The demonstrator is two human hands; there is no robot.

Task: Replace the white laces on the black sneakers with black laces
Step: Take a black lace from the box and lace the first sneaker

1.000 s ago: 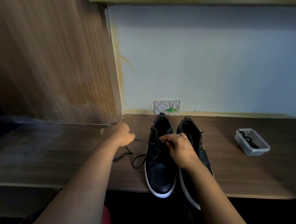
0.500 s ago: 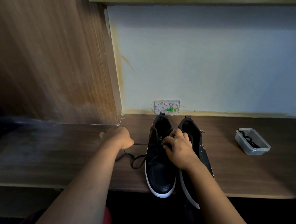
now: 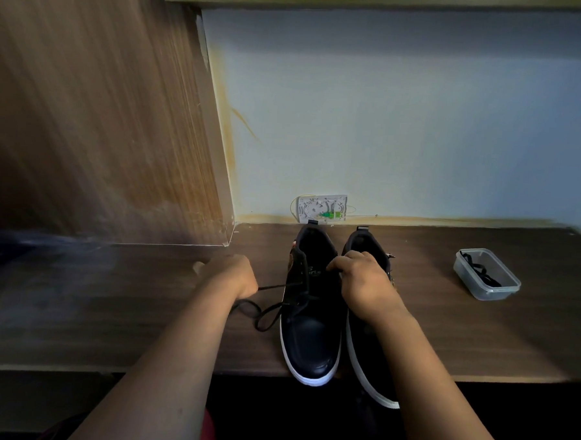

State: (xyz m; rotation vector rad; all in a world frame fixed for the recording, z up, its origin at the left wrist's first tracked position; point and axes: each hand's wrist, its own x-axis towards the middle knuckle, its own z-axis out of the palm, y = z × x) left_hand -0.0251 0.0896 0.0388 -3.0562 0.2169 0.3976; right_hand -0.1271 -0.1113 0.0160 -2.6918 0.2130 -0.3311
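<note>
1. Left hand point(image 3: 230, 273) is fisted around a black lace point(image 3: 267, 311), just left of the left sneaker point(image 3: 310, 322).
2. Right hand point(image 3: 363, 284) pinches that sneaker's tongue, resting over both sneakers on the desk point(image 3: 109, 311).

Sneaker point(image 3: 311, 308) tongue print blurred; nothing legible.
</note>
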